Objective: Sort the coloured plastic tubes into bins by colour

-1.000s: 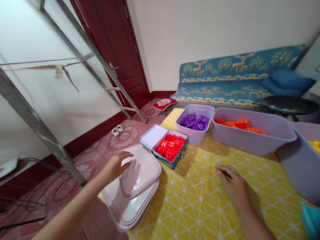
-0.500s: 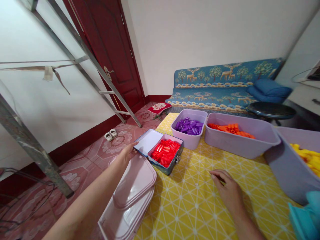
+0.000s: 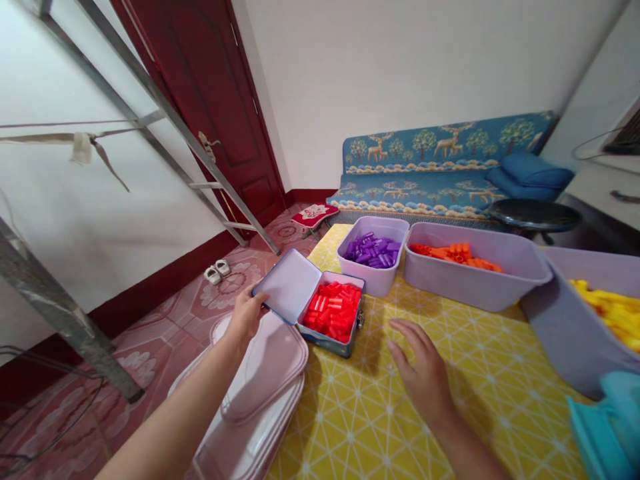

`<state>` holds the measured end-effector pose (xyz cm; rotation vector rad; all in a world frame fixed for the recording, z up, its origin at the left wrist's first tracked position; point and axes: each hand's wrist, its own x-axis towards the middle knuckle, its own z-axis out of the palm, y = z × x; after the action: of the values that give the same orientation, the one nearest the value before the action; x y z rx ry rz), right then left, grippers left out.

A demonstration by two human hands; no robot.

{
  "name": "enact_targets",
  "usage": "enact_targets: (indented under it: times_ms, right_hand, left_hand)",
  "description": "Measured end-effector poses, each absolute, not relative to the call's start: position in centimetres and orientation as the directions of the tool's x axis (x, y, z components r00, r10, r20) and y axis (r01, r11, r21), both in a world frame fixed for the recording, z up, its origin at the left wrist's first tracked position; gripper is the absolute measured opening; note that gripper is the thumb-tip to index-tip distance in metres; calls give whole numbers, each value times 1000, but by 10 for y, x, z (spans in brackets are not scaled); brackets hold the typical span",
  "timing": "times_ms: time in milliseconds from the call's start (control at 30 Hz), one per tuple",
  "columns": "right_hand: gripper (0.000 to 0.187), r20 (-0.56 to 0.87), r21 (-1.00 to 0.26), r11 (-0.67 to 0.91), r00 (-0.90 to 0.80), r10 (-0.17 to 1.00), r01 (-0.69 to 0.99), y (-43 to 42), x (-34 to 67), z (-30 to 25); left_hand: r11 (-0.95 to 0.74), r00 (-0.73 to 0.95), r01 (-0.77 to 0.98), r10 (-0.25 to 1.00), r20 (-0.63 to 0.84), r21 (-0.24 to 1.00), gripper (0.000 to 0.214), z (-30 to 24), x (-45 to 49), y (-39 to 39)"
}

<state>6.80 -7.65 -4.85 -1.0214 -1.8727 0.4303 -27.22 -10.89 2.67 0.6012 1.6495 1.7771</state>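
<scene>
My left hand (image 3: 246,315) grips the outer edge of the open lid (image 3: 290,292) of a small blue tin box (image 3: 330,320) and has it tilted up off the table edge. The tin holds several red plastic pieces (image 3: 333,309). My right hand (image 3: 425,370) hovers over the yellow tablecloth (image 3: 380,413), fingers spread, just right of the tin and holding nothing. A stack of pale pink bin lids (image 3: 260,380) lies under my left forearm at the table's left edge.
Behind the tin stand lilac bins: one with purple pieces (image 3: 374,250), one with orange pieces (image 3: 470,263), one with yellow pieces (image 3: 595,313) at the right. A teal object (image 3: 610,420) sits bottom right. A metal ladder (image 3: 165,127), red door, sofa (image 3: 440,167) and stool surround the table.
My left hand went from the pink lids to the tin's lid and lifted it partway. My right hand moved left toward the tin. The view shifted right.
</scene>
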Motion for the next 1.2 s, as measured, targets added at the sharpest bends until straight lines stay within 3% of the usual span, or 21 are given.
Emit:
enact_targets:
  times_ms: [133, 200, 267, 333, 433, 533, 633, 733, 800, 867, 967, 1067, 1200]
  right_hand:
    - [64, 563, -578, 584, -240, 791, 570, -84, 17, -17]
    - [66, 495, -558, 609, -363, 789, 564, -88, -3, -7]
    - [62, 438, -550, 686, -535, 722, 476, -93, -16, -1]
    - [55, 444, -557, 728, -598, 667, 399, -97, -20, 0]
    - [43, 520, -619, 677, -438, 733, 398, -95, -15, -10]
    - [39, 522, -752, 559, -201, 829, 349, -87, -2, -27]
    - [40, 405, -888, 406, -50, 913, 217, -80, 14, -41]
    - [43, 241, -969, 237, 51, 969, 75, -77, 29, -47]
    - [46, 193, -981, 192, 74, 978, 25, -75, 35, -46]
    - [49, 186, -982, 185, 38, 982, 28, -71, 35, -43]
    - [54, 217, -972, 219, -31, 976, 86, -68, 23, -39]
    - [62, 244, -954, 257, -97, 965, 157, -70, 6, -41]
    - [67, 248, -914, 287, -163, 955, 287, -87, 0, -51]
  left_hand:
    - [-42, -674, -170, 734, -86, 985, 54, 28, -266, -116]
    - [-44, -661, -147, 748, -65, 988, 56, 31, -262, -118]
    - [-48, -634, -91, 773, -21, 995, 56, 35, -258, -119]
    - [-77, -597, -1, 800, 61, 997, 58, 38, -252, -121]
    - [-137, -505, 178, 837, 210, 974, 61, 41, -238, -126]
    - [-179, -311, 406, 895, 319, 896, 54, 43, -216, -138]
    - [-277, 13, 651, 935, 355, 706, 36, 46, -194, -152]
    - [-360, 259, 712, 933, 251, 603, 25, 49, -187, -157]
    - [-347, 260, 717, 938, 230, 604, 26, 48, -193, -149]
    - [-292, 148, 754, 948, 281, 589, 34, 42, -202, -135]
    - [-156, -26, 813, 953, 303, 560, 63, 28, -211, -109]
    - [-68, -1, 820, 993, 120, 569, 84, 13, -206, -94]
    - [-95, 95, 828, 995, 29, 553, 87, 7, -188, -102]
